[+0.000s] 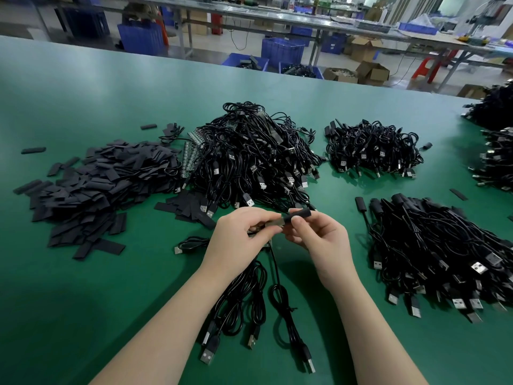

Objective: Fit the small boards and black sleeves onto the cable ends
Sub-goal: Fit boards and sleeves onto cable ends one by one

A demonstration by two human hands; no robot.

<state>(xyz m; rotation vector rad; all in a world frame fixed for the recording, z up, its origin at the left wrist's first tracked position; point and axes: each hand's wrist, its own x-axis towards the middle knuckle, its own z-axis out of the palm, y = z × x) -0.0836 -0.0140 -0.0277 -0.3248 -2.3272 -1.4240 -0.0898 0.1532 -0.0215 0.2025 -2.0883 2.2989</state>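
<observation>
Head view: left hand (238, 234) pinches what looks like a small board (273, 223); right hand (319, 234) grips a black sleeve (301, 213), sliding on; next, push it home.

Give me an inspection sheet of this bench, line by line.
Surface: green table.
Job's things: black sleeve and small board held together; sleeve pile at left.
Clutter: stray sleeves beside the pile.
Grippers: left hand pinches the board; right hand pinches the sleeve.
Cables: unfinished heap behind hands; sleeved heap at right.
Surroundings: blue crates, cardboard boxes.
</observation>
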